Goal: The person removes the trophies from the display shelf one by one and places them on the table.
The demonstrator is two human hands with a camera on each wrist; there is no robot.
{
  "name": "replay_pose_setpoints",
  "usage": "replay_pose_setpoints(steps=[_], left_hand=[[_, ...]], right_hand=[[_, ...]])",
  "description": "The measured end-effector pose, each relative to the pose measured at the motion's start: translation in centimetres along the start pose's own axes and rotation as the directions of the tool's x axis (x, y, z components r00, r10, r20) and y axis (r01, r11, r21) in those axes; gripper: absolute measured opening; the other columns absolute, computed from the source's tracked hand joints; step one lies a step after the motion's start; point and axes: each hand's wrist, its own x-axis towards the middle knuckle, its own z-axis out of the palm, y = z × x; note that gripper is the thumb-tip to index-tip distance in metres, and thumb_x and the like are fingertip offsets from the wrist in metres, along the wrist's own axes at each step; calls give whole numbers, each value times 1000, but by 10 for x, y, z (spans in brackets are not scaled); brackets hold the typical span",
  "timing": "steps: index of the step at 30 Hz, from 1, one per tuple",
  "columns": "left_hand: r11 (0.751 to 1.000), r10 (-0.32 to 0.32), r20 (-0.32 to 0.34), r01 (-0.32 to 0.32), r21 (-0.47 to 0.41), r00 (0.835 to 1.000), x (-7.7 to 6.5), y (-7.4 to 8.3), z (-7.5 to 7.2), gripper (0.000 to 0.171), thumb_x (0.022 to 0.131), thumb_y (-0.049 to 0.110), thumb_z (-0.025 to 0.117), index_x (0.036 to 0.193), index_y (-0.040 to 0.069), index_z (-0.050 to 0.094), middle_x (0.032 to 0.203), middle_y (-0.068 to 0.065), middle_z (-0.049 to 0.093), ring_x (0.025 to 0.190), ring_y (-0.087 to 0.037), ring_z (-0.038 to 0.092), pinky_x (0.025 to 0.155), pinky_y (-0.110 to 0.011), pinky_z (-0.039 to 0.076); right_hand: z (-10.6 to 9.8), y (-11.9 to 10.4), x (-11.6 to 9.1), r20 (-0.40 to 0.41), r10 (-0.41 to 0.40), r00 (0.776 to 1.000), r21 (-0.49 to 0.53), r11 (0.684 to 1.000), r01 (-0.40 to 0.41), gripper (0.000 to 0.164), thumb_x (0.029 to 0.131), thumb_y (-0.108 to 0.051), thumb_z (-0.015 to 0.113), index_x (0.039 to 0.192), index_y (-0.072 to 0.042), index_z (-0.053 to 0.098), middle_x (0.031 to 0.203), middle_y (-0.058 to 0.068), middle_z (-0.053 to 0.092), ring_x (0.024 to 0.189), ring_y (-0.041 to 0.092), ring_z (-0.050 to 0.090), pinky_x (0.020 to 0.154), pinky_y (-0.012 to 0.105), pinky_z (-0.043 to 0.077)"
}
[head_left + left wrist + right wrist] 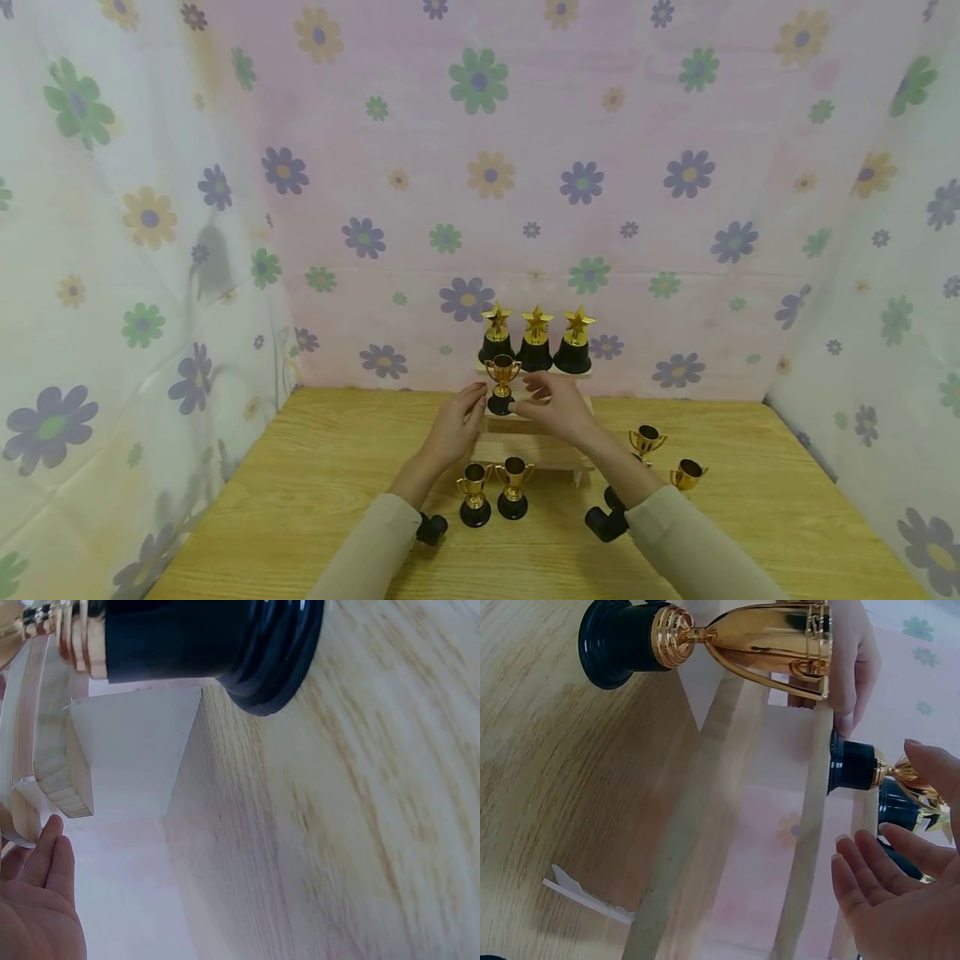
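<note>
A small gold cup trophy (502,372) with a black base stands upright on the middle step of a wooden tiered stand (528,450). My left hand (456,423) is at its left, fingers extended; in the left wrist view the fingertips (54,829) are by the stand's end. On the other side my right hand (557,407) has its fingers loosely bent and spread, gripping nothing. The right wrist view shows its thumb (930,769) in front of the trophy's cup; whether it touches cannot be told.
Several star trophies (536,337) line the top step. Two cup trophies (475,493) stand on the wooden table (337,467) before the stand. Two more gold cups (687,473) are by my right forearm, partly hidden. A flowered cloth (480,150) hangs behind.
</note>
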Motion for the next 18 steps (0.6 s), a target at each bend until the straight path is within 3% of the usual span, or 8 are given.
replay_pose_setpoints(steps=[11, 18], left_hand=[[1000, -20, 4, 20, -4, 1000, 1, 2, -1, 42, 110, 13, 47, 144, -12, 50, 152, -29, 45, 141, -41, 45, 109, -48, 49], [1000, 10, -11, -10, 12, 1000, 0, 5, -1, 40, 110, 11, 47, 142, -12, 52, 150, -29, 48, 140, -42, 46, 107, -48, 50]], right_hand=[[9, 9, 10, 1, 22, 1000, 24, 999, -22, 49, 93, -22, 77, 134, 1, 62, 122, 19, 68, 109, 33, 66, 91, 46, 59], [15, 9, 16, 7, 30, 1000, 20, 999, -30, 49, 93, -25, 78, 133, -1, 64, 119, 16, 69, 107, 31, 67, 89, 45, 60]])
